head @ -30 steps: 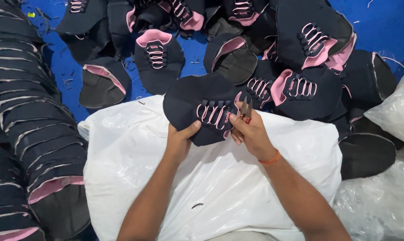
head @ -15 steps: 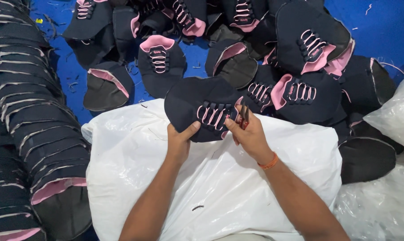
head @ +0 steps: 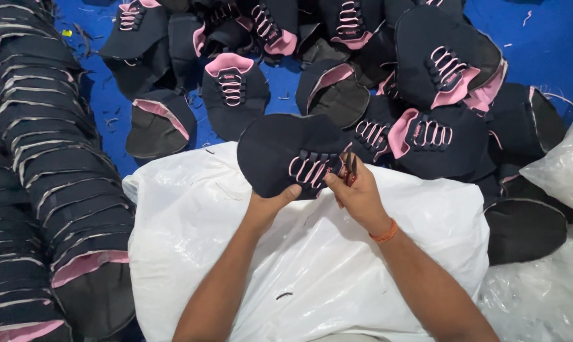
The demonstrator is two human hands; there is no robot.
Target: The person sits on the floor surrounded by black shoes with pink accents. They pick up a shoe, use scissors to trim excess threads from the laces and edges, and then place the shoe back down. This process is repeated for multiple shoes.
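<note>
- Here, the left hand [head: 268, 204] pinches the near edge of a dark shoe upper [head: 286, 152], held over the white plastic sheet's [head: 236, 253] far edge.
- Its toe points far-left; the pink laces [head: 308, 170] face the right hand [head: 359, 196].
- That hand is closed on small snips [head: 351, 168], touching the laces.

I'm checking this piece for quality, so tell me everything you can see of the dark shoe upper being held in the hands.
The dark navy fabric shoe upper with pink laces is a flat, rounded piece with dark eyelet bands threaded by pink lacing. It is held over the white plastic sheet, toe end pointing up and left. The left hand grips its lower edge, thumb on top. The right hand touches the lace end, holding a small dark snipping tool there.
</note>
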